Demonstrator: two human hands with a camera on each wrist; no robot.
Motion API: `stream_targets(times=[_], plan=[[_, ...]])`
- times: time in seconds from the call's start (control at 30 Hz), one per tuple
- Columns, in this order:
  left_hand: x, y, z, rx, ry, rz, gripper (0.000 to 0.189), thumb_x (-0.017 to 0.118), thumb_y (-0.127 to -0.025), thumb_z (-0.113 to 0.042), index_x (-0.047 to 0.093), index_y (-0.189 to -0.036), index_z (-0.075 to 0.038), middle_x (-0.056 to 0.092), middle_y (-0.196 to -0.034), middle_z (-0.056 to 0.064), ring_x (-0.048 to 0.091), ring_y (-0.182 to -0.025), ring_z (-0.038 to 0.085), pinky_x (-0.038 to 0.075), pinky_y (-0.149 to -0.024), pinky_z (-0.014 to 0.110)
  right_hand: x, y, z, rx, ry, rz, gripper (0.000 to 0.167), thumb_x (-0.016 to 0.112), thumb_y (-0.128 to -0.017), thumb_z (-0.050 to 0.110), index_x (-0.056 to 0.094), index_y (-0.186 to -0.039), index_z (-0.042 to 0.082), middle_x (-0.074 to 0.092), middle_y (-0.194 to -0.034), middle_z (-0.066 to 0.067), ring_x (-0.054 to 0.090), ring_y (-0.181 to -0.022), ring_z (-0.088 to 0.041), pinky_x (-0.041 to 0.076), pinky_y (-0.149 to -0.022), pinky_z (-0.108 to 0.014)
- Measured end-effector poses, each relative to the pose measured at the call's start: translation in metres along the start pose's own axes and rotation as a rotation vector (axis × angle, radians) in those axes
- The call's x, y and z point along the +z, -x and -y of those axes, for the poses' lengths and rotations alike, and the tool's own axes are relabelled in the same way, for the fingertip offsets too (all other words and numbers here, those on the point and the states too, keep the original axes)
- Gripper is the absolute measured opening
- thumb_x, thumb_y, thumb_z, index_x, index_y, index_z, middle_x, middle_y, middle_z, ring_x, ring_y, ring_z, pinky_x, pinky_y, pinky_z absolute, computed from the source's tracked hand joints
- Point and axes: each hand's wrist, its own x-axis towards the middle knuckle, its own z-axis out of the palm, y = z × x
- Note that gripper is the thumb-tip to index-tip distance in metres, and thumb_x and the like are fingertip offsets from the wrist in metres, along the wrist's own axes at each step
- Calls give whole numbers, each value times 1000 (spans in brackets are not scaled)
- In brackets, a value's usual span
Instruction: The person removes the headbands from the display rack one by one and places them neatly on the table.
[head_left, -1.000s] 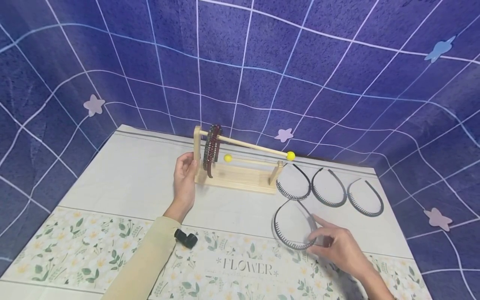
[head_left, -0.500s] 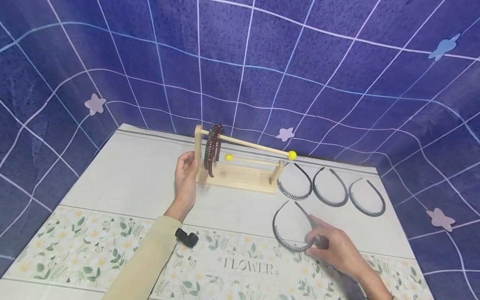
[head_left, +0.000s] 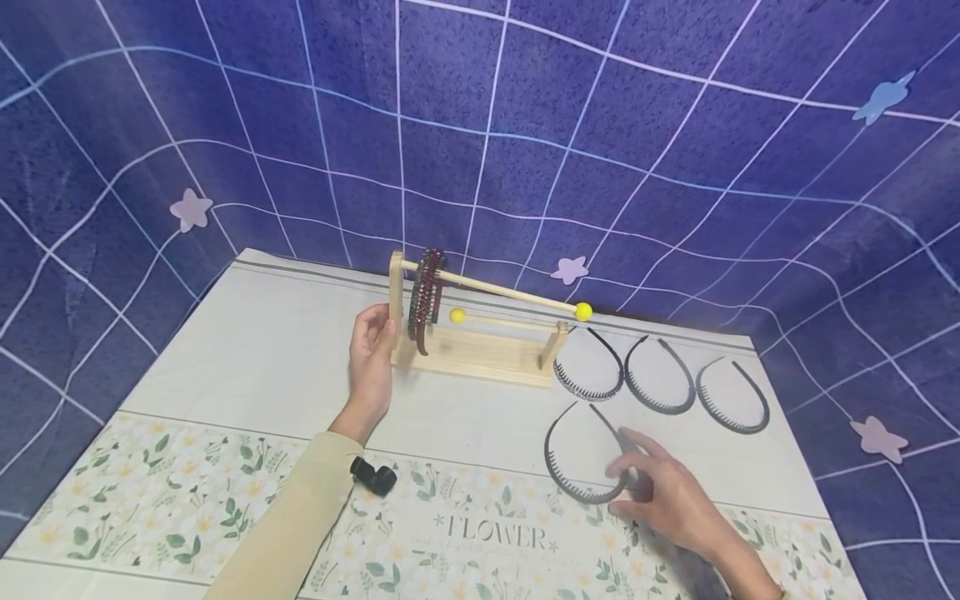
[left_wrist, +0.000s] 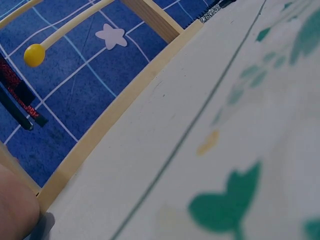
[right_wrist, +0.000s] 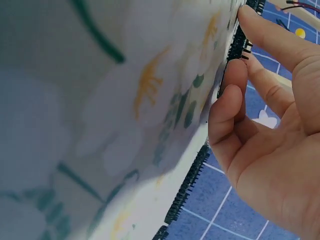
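Note:
In the head view, my left hand grips the left post of a wooden two-rod stand, thumb on the near side. Dark red and green headbands hang together on the upper rod, near that post. My right hand pinches the right side of a black toothed headband lying on the table, its open ends pointing away from me. The right wrist view shows my thumb touching that headband, a finger behind it and other fingers curled. Part of a left finger appears beside the stand in the left wrist view.
Three more black headbands lie in a row right of the stand, the nearest partly behind its right post. Each rod ends in a yellow ball. A white table cover has a flowered strip in front. A blue gridded cloth with stars surrounds the table.
The headband at my right hand has shifted very slightly toward me. My right fingers have moved a little along its side. My left hand and the stand have stayed put.

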Motion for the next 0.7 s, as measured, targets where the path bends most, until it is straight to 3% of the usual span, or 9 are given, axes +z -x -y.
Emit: stream_targets(times=[0.07, 0.17, 0.27, 0.43, 0.57, 0.7], plan=[[0, 0, 0, 1, 7, -2, 25, 51, -118, -17, 54, -142, -23, 53, -160, 5, 46, -155, 19, 35, -133, 33, -3, 0, 1, -14, -1, -16, 46, 104, -72, 26, 78, -109, 37, 48, -169, -21, 60, -140, -50, 47, -113, -78], [-1, 0, 1, 6, 20, -3, 25, 51, -118, -16, 54, -142, -23, 54, -159, 5, 46, -155, 19, 35, -133, 33, -9, 0, 3, -59, -25, -72, 49, 104, -74, 22, 79, -114, 32, 49, -167, -20, 75, -102, -23, 65, -92, -50], [-1, -1, 2, 10, 25, -3, 25, 51, -118, -15, 54, -142, -22, 54, -159, 5, 47, -155, 20, 35, -133, 33, -13, -4, 4, -143, -59, -169, 50, 104, -75, 15, 79, -117, 24, 54, -161, -20, 57, -66, -1, 54, -63, -26], [-1, -2, 3, -1, 11, -2, 25, 51, -119, -18, 54, -143, -23, 53, -160, 5, 46, -156, 19, 35, -133, 32, -16, -14, 10, -231, -98, -334, 48, 103, -74, 8, 79, -115, 15, 64, -150, -18, 52, -60, 2, 48, -52, -19], [0, -2, 3, -6, 13, 0, 25, 51, -118, -20, 54, -143, -24, 54, -160, 5, 47, -155, 19, 35, -132, 31, -18, -22, 22, -171, -170, -453, 44, 102, -75, 4, 80, -112, 12, 69, -143, -17, 52, -58, -2, 45, -50, -17], [0, -2, 2, -3, 14, -7, 24, 52, -118, -18, 54, -141, -25, 55, -158, 5, 48, -153, 19, 36, -132, 32, -17, -33, 40, -95, -277, -562, 44, 102, -75, 3, 81, -113, 10, 74, -134, -11, 53, -61, -5, 45, -55, -15]])
